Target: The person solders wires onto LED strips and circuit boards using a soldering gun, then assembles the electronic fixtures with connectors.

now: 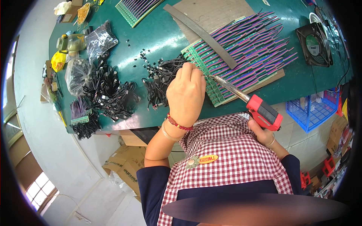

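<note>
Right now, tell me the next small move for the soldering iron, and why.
Probably ease the soldering iron tip a touch further left onto the joint at the green circuit strips. The tip sits right at the strips' edge, where the left hand pinches a black wire, while the right hand grips the red handle. Whether the tip touches cannot be told.

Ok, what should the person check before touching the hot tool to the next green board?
1. Right hand grips the red soldering iron by its handle: ok.
2. Iron tip sits at the edge of the green boards: ok.
3. Left hand is close beside the tip, fingers bent near it: cannot tell if there is a safe gap.
4. Purple wires lie in neat rows under the grey bar: ok.
5. Loose black cables are heaped right by the left hand: not ok, crowded.
</note>
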The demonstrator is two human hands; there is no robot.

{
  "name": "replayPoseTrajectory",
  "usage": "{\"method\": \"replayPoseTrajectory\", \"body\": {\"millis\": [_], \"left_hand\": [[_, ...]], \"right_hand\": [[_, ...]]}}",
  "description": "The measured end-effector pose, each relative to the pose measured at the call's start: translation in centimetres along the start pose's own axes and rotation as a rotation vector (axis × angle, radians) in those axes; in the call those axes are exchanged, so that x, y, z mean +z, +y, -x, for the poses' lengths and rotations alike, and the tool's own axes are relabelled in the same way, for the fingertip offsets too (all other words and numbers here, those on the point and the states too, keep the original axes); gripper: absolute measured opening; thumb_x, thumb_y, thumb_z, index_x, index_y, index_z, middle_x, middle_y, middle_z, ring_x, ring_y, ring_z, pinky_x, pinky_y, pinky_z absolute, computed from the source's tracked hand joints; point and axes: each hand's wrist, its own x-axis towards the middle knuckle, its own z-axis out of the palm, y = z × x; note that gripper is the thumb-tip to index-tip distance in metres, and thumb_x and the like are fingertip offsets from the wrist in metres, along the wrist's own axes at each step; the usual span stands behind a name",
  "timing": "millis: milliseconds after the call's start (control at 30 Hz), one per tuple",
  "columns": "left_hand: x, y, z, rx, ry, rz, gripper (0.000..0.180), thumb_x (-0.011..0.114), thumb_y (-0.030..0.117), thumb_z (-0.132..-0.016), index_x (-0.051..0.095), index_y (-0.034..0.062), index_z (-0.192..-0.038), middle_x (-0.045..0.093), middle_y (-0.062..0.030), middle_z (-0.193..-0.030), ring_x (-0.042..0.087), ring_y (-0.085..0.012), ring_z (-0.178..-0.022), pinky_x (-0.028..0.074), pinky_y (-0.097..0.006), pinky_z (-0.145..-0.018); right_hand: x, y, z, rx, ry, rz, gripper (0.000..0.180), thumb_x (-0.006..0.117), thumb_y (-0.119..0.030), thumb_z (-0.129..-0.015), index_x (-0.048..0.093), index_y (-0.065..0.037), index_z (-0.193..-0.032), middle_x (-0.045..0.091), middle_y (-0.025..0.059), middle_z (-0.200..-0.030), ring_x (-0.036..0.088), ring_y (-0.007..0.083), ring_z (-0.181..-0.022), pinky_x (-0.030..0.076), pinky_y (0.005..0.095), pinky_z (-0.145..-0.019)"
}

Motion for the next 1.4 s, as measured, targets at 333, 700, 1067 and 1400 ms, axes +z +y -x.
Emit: {"method": "replayPoseTrajectory", "body": {"millis": [333, 700, 1067, 1400], "left_hand": [[0.3, 0.0, 0.1, -0.029, 0.061, 0.062, 0.008, 0.063, 0.003, -0.073, 0.056, 0.0038, -0.075, 0.056, -0.0050, -0.085, 0.059, -0.0224, -0.066, 0.048, -0.032, -0.055], [1.0, -0.4, 0.7, -0.050, 0.106, 0.153, 0.010, 0.063, 0.000, -0.075, 0.053, 0.0008, -0.074, 0.055, -0.0076, -0.087, 0.058, -0.0238, -0.059, 0.047, -0.033, -0.050], [1.3, 0.3, 0.4, -0.086, 0.130, 0.132, 0.009, 0.064, 0.000, -0.075, 0.054, 0.0010, -0.076, 0.056, -0.0081, -0.089, 0.059, -0.0242, -0.060, 0.047, -0.033, -0.050], [0.7, 0.9, 1.4, -0.130, 0.119, 0.119, 0.006, 0.061, 0.001, -0.077, 0.054, 0.0010, -0.078, 0.056, -0.0104, -0.091, 0.059, -0.0283, -0.067, 0.048, -0.036, -0.056]], "right_hand": [[0.0, 0.9, 0.1, -0.092, -0.002, 0.001, 0.027, 0.058, 0.002, -0.081, 0.055, 0.003, -0.108, 0.058, 0.0040, -0.083, 0.054, 0.0105, -0.069, 0.044, 0.0261, -0.062], [0.5, -0.2, 0.0, -0.095, 0.040, 0.059, 0.031, 0.058, 0.002, -0.081, 0.052, 0.004, -0.112, 0.058, 0.0057, -0.078, 0.055, 0.0112, -0.066, 0.045, 0.0259, -0.059], [-6.0, -4.6, -1.3, -0.420, 0.398, -0.249, 0.036, 0.048, -0.019, -0.091, 0.042, 0.002, -0.120, 0.041, 0.0015, -0.063, 0.037, 0.0098, -0.052, 0.035, 0.0230, -0.050], [-17.0, -7.6, -3.5, -0.912, 0.812, -0.302, 0.029, 0.051, -0.014, -0.091, 0.047, 0.002, -0.115, 0.045, 0.0030, -0.063, 0.042, 0.0111, -0.051, 0.038, 0.0265, -0.050]]}}
